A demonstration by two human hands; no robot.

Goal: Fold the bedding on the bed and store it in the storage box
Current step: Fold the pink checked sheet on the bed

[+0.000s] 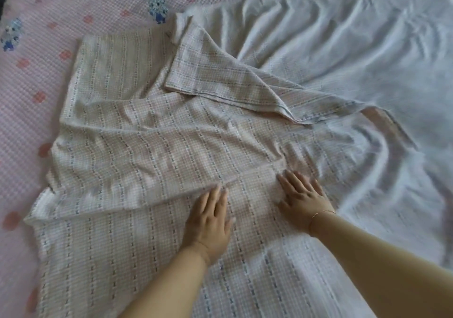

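Note:
A beige checked blanket (137, 131) with blue stitched stripes lies partly folded across the bed, one corner flap (220, 77) turned over near the middle. Its pale reverse side (343, 38) spreads wrinkled to the right. My left hand (209, 222) lies flat on the blanket with straight fingers, pressing at a fold edge. My right hand (301, 197) presses flat beside it, fingers spread, a thin bracelet on the wrist. The storage box is not in view.
A pink checked bed sheet (36, 55) with red dots and blue bear prints covers the bed to the left and at the back. A dark gap shows at the top left corner past the bed's edge.

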